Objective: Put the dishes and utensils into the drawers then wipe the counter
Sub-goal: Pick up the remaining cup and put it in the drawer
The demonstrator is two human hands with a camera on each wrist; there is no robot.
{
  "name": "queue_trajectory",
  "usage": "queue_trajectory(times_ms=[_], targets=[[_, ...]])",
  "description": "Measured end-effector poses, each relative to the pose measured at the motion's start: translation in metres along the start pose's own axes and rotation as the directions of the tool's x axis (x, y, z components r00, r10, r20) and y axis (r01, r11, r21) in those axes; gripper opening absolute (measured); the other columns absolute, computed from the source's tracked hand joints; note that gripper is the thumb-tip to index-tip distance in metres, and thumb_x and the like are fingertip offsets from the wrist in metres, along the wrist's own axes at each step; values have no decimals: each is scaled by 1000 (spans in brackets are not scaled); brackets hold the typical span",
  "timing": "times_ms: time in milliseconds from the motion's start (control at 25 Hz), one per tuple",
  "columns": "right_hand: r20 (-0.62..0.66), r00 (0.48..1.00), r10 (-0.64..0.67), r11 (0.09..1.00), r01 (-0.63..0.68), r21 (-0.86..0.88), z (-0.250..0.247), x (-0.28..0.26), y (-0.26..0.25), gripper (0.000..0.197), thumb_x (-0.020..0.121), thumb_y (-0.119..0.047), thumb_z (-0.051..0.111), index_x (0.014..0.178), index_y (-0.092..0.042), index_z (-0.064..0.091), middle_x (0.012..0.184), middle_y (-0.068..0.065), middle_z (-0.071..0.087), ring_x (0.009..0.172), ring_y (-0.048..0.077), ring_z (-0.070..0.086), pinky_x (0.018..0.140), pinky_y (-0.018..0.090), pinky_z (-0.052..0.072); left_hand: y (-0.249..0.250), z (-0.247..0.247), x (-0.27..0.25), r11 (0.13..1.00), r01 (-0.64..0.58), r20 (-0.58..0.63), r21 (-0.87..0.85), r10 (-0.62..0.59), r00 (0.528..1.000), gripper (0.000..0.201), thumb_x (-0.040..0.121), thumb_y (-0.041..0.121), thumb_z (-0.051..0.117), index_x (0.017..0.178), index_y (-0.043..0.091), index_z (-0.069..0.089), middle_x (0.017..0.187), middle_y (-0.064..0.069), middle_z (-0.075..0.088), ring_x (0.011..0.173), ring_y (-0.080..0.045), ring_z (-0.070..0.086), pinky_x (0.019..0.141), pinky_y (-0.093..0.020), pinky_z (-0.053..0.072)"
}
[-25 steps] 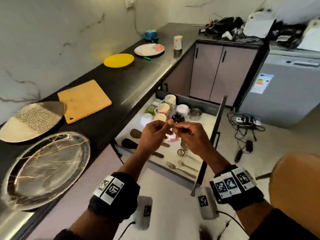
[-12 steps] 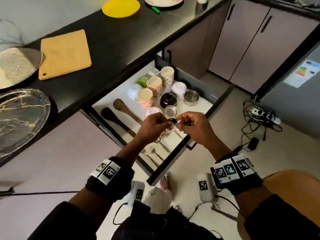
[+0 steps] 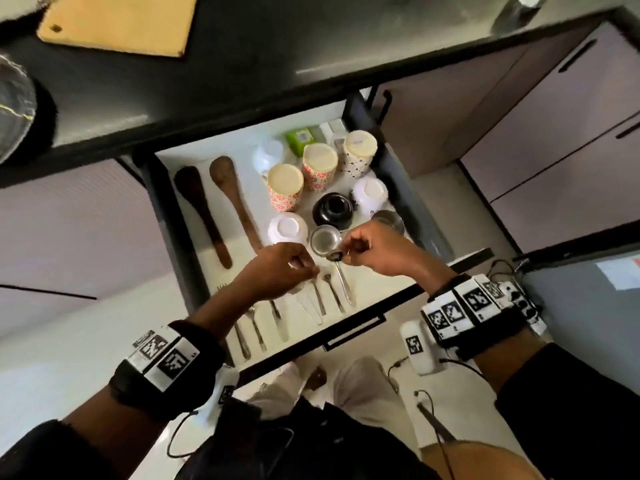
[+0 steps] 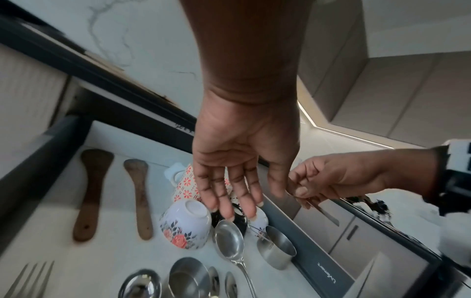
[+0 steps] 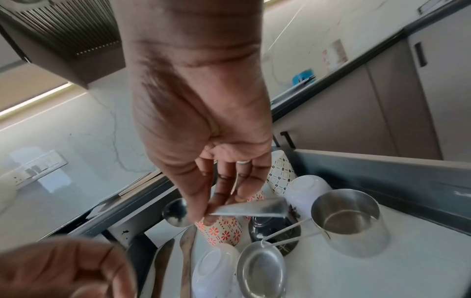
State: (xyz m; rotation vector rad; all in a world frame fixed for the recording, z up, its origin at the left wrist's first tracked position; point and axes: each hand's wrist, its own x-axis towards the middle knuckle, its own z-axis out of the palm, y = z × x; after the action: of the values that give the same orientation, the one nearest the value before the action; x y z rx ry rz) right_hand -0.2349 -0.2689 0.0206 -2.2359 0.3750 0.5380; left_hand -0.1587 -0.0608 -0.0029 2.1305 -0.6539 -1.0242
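Observation:
The drawer [image 3: 375,284] stands pulled out below the black counter [image 3: 242,81]. My right hand [image 3: 348,251] pinches a small steel spoon [image 3: 336,255] by its handle just above the drawer's front right part; in the right wrist view the steel spoon [image 5: 244,208] lies crosswise under the fingers of the right hand [image 5: 216,211]. My left hand [image 3: 310,268] hovers a little to the left over a row of loose spoons [image 3: 332,292]. In the left wrist view the left hand [image 4: 237,209] has straight fingers and holds nothing.
In the drawer lie two wooden spatulas [image 3: 204,216], patterned cups [image 3: 285,185], upturned white bowls [image 3: 287,230], a black bowl [image 3: 333,211], steel cups [image 3: 323,240] and forks [image 3: 256,327]. On the counter are a wooden cutting board [image 3: 117,22] and a silver platter [image 3: 14,98].
Both hands have dropped from chest height down over the drawer. They have drawn apart: the left let go of the spoon, which stays in the right. The view has tilted downward.

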Motion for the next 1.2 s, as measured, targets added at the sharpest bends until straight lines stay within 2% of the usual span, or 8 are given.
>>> queue_trajectory(times_ms=[120,200,360,480,680,880,1040,1200], targets=[[49,999,19,1000,-17,-26,-33,34,9,21,78,-8,78,95,-13,68,74,-3,66,66,11,62,65,28,53,-3,5,-9,989,125,-2,74,-125,992,27,88,41,67,107,22,64,105,7,67,98,-11,63,89,-33,51],[106,994,33,999,-33,1,-46,58,14,30,78,3,75,101,-11,63,78,6,67,61,14,64,55,25,52,-5,13,-14,974,205,-2,100,-205,979,36,89,41,66,119,21,60,116,3,65,106,-13,61,95,-36,50],[282,959,11,999,0,-39,-49,99,24,39,82,9,67,111,-16,56,89,13,66,61,22,67,53,31,59,-10,32,-28,914,403,-111,56,-395,912,44,89,42,66,126,22,56,126,1,62,112,-16,58,98,-40,49],[325,946,-20,1000,20,6,-42,112,26,31,85,8,64,110,-8,57,86,16,66,61,26,66,61,39,61,-16,37,-33,861,508,-193,27,-494,848,45,87,43,67,126,24,55,130,0,58,114,-17,55,99,-41,48],[384,923,-22,992,69,-109,-28,125,16,15,88,1,62,102,-1,57,79,18,70,55,23,66,45,27,52,-17,46,-47,801,595,-272,-66,-588,762,56,86,48,67,134,26,47,138,-3,51,124,-23,49,102,-45,45],[466,880,91,950,64,-306,-24,110,48,10,88,-5,54,86,2,62,80,23,70,51,28,66,43,24,50,-5,79,-30,835,550,-195,0,-539,819,63,87,52,63,141,27,40,151,-5,38,140,-28,31,112,-48,33],[502,861,75,852,207,-481,-26,107,62,11,82,-12,64,75,-10,72,69,9,72,47,17,64,43,20,46,0,94,-16,856,506,-75,100,-501,862,67,88,55,60,144,26,35,157,-3,27,145,-30,19,114,-48,26],[586,809,50,819,303,-488,-15,112,61,9,85,-9,66,80,-2,70,67,14,70,51,20,68,45,22,50,4,89,-5,860,476,-49,185,-475,878,74,89,55,58,150,27,27,160,-2,18,147,-31,11,114,-52,24]])
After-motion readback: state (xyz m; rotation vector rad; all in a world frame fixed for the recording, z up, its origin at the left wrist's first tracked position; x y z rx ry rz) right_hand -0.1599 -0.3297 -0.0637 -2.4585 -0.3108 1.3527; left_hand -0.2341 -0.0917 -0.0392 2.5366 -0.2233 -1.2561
